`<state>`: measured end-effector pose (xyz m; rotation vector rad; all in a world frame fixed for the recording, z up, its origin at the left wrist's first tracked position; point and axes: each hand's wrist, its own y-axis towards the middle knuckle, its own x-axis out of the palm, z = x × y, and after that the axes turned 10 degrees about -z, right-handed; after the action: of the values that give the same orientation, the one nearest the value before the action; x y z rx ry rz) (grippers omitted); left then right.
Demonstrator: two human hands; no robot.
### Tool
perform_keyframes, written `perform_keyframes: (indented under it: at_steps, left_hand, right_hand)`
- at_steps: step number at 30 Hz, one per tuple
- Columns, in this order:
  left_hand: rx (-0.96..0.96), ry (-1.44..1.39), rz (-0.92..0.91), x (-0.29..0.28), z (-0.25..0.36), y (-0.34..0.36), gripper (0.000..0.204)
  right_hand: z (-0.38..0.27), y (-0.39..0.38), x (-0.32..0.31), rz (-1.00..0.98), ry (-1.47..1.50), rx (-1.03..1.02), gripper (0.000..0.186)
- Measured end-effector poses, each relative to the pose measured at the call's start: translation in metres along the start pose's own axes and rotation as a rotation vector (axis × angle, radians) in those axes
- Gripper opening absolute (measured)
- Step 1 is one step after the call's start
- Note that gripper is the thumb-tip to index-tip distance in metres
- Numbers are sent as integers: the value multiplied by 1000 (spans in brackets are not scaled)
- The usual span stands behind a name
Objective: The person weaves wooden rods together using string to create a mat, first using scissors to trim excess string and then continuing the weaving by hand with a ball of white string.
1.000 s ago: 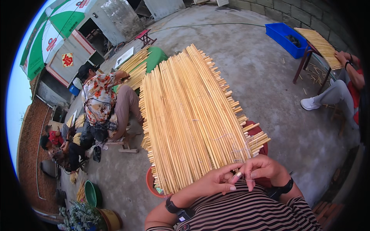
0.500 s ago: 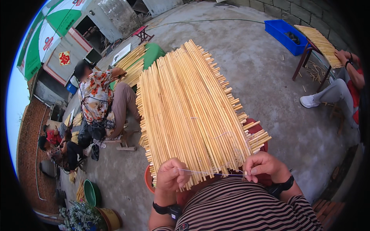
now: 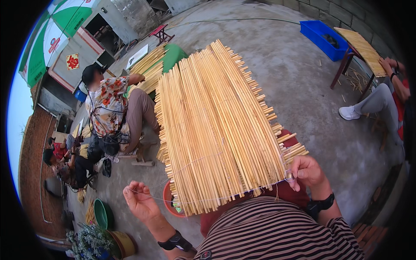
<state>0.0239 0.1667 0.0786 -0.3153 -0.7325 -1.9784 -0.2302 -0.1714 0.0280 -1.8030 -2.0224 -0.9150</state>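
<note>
A mat of pale yellow reed stalks (image 3: pixel 208 130) lies in front of me, its near edge by my striped shirt. Off the mat's near left corner, my left hand (image 3: pixel 141 201) pinches a thin pale thread (image 3: pixel 203 201). That thread runs along the near edge toward the right corner. There my right hand (image 3: pixel 307 170) has thumb and fingers closed on the thread, close to the stalk ends. A small shiny piece (image 3: pixel 289 175) shows at its fingers; I cannot tell whether it is a ring or a thimble. Another slack stretch of thread crosses the stalks.
An orange basin (image 3: pixel 170 200) stands below the mat's near left corner. To the left sits a person in a flowered shirt (image 3: pixel 108 104) beside more stalks. At the far right another person's hands rest on a smaller mat (image 3: pixel 359 50), near a blue tub (image 3: pixel 323 41).
My left hand has swung left and away from the mat, drawing out the thread. My right hand has moved slightly right and up to the corner.
</note>
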Motion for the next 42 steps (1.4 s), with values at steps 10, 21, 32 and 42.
perform_keyframes:
  at_steps: [10, 21, 32, 42]
  left_hand:
    - [-384, 893, -937, 128, -68, -11, 70]
    - [-726, 0, -919, 87, -54, 1, 18]
    - [-68, -26, -334, 54, -26, 37, 22]
    - [-240, 698, -169, 33, -47, 52, 16]
  right_hand:
    - [10, 10, 16, -66, -99, 122, 13]
    - [10, 6, 9, -62, -116, 187, 12]
    - [21, 19, 4, 251, -152, -126, 13]
    - [12, 21, -2, 377, 72, -535, 12]
